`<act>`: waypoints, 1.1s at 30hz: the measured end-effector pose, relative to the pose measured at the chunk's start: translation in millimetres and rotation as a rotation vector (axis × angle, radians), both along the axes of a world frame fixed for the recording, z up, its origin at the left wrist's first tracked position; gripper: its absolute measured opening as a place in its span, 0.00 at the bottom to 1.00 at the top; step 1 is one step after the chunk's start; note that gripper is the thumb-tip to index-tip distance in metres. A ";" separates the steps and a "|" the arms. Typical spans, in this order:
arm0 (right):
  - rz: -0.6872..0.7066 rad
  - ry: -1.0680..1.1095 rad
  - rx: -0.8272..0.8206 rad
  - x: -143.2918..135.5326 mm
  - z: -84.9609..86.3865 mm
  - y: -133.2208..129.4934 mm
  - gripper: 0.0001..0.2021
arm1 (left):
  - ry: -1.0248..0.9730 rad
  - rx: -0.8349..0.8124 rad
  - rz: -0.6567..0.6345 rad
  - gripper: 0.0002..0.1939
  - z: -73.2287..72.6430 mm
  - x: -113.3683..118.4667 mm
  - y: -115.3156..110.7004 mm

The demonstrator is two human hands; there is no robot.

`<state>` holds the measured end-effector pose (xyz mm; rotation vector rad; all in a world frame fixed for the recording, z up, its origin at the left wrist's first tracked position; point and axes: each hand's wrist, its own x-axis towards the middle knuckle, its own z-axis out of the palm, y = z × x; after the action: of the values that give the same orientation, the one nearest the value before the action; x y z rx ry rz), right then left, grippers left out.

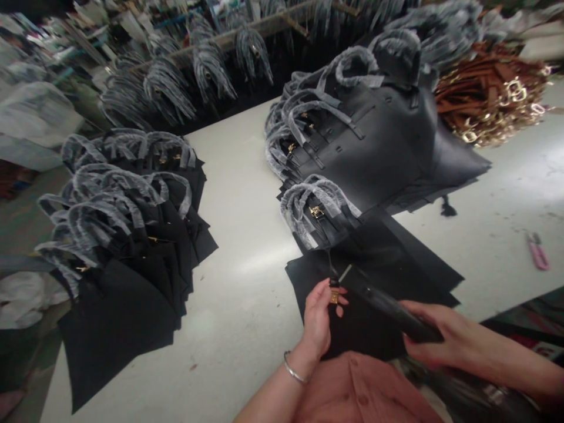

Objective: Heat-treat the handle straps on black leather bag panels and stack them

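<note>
Between the fingers and thumb of my left hand point(317, 317) is a short black strap with a small gold-coloured clasp point(335, 295). This lies over a flat black bag panel point(365, 329) close to my body. My right hand point(436, 332) is wrapped round a long black tool point(396, 311), whose kind I cannot make out. The tool points toward the strap, and a thin pale strip point(346, 274) shows near its far end. Just beyond my left hand, black bags with plastic-wrapped handles point(308, 205) and a gold fitting lie on the table.
Overlapping black bags point(127, 305) with wrapped handles cover the table's left side. Larger black bags point(374, 147) are piled at the back right, beside brown straps point(480, 88) with gold hardware. Pink-handled snips point(538, 252) lie at the right. Wrapped straps point(167, 88) hang behind the white table point(238, 235).
</note>
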<state>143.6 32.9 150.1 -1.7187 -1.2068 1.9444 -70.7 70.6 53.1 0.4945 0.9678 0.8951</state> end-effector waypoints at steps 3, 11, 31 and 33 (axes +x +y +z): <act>0.090 0.051 -0.125 -1.6 5.5 -3.7 0.04 | 0.034 0.033 -0.006 0.24 -2.7 2.1 0.5; -0.012 0.120 -0.157 -10.2 9.7 10.3 0.11 | 0.072 -0.019 0.032 0.27 -9.2 6.8 -0.6; -0.129 0.023 -0.066 0.3 -4.3 16.4 0.29 | -0.171 -0.274 -0.023 0.18 -4.7 3.8 5.9; -0.108 -0.034 -0.118 8.2 -6.1 9.5 0.35 | -0.142 -0.254 -0.027 0.14 -8.4 5.6 7.2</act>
<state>151.8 42.4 143.9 -1.8414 -1.0061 1.9651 -65.1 77.8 44.6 0.2238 0.9270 0.7592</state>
